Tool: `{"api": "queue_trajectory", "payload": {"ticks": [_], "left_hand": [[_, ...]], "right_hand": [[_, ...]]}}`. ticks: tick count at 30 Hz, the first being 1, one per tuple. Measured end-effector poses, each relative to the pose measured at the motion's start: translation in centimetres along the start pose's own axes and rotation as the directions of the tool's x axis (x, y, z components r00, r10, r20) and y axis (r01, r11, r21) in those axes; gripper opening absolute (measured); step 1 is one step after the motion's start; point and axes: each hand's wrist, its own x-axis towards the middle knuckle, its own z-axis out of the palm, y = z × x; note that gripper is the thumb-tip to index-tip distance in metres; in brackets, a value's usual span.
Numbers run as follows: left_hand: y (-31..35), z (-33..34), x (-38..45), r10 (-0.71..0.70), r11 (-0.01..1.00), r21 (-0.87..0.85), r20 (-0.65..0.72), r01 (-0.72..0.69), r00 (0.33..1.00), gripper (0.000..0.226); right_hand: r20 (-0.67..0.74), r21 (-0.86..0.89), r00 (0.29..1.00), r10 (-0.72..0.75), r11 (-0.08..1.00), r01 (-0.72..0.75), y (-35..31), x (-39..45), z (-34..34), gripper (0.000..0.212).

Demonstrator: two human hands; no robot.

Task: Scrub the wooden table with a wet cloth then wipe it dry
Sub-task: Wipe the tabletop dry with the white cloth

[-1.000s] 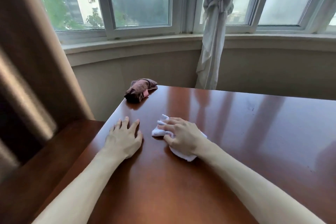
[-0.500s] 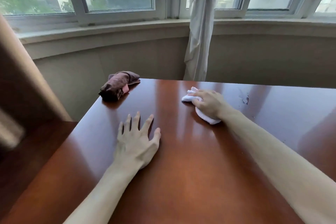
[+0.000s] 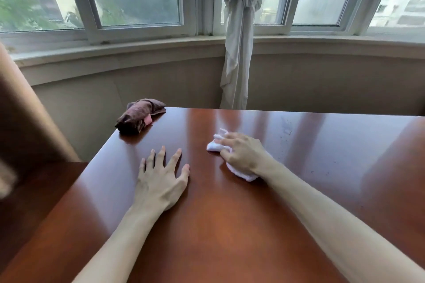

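1. At the far left corner of the glossy reddish-brown worktop lies a bunched dark brown cloth with a small pink tag, well apart from both hands.
2. Nearer the camera, the left hand rests palm down on the wood, fingers straight and spread apart, holding nothing.
3. Just right of it, near but not touching, the right hand presses down on a crumpled white cloth; its fingers curl over the cloth and clamp it against the surface, with cloth showing past the fingertips and under the wrist.
4. Right of that hand, toward the far edge, a faint patch of specks and smears marks the polish.
5. Behind the worktop, a knotted pale curtain hangs down in front of the curved window sill, roughly above the right hand.
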Motion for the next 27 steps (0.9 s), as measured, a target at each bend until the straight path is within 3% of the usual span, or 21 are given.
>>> {"api": "queue_trajectory", "payload": {"ticks": [4,6,17,21,24,27], "left_hand": [[0.1,-0.1,0.0,-0.006,1.000,0.014,0.007,0.006,1.000,0.063],[0.1,-0.2,-0.1,-0.004,1.000,0.014,0.009,0.004,1.000,0.063],[-0.2,0.1,0.1,0.005,1.000,-0.017,-0.045,-0.006,0.999,0.064],[-0.2,-0.1,-0.1,-0.010,1.000,-0.003,-0.052,0.009,0.999,0.066],[-0.2,-0.2,0.0,-0.012,1.000,-0.006,-0.027,0.011,1.000,0.063],[0.0,-0.3,0.1,-0.004,1.000,0.024,0.002,0.004,1.000,0.062]], "right_hand": [[-0.017,0.028,0.979,-0.206,0.978,0.206,-4.9,-7.2,0.9,0.054],[0.003,0.060,0.975,-0.224,0.973,0.223,-5.2,-7.9,0.8,0.054],[0.036,-0.022,0.989,0.144,0.989,-0.144,5.3,13.3,0.4,0.045],[-0.067,-0.048,0.942,0.328,0.942,-0.331,7.6,17.0,1.0,0.067],[-0.024,-0.079,0.982,0.189,0.978,-0.191,6.1,15.3,1.9,0.073],[-0.004,-0.053,0.998,0.068,0.996,-0.068,2.9,8.5,1.1,0.056]]}}
